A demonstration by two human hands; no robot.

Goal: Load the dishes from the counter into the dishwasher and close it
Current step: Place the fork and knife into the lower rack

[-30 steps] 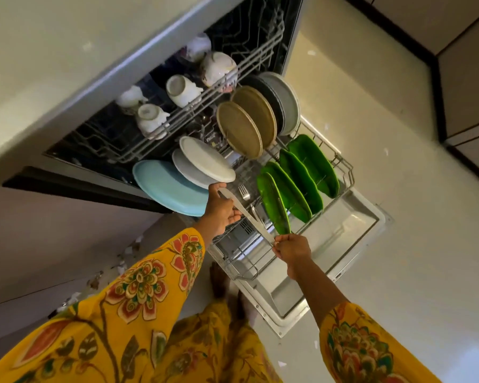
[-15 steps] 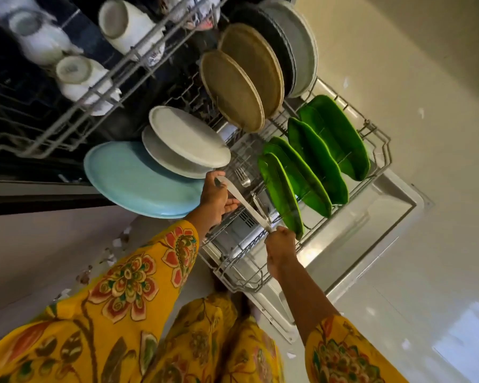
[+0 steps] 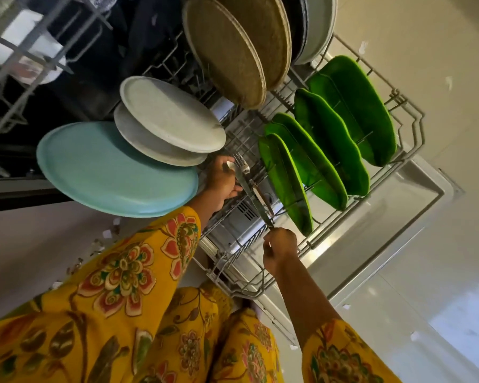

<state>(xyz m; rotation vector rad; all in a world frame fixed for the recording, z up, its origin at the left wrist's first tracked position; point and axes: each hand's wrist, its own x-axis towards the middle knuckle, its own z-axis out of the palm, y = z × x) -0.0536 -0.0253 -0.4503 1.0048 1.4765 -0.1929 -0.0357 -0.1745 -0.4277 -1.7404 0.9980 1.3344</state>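
The dishwasher's lower rack is pulled out over the open door. It holds a light blue plate, two white plates, two tan woven plates, grey plates and several green leaf-shaped plates. My left hand and my right hand hold a bundle of cutlery between them, a fork's tines up by the left hand, the handle ends pinched in the right. The bundle hangs over the rack's near part, beside the nearest green plate.
The upper rack with white cups sticks out at the top left. The pale floor lies to the right of the door. My yellow flowered sleeves and skirt fill the bottom.
The camera has come much closer to the lower rack. Both hands have kept the cutlery and lowered it nearer the rack, with the fork's tines now showing.
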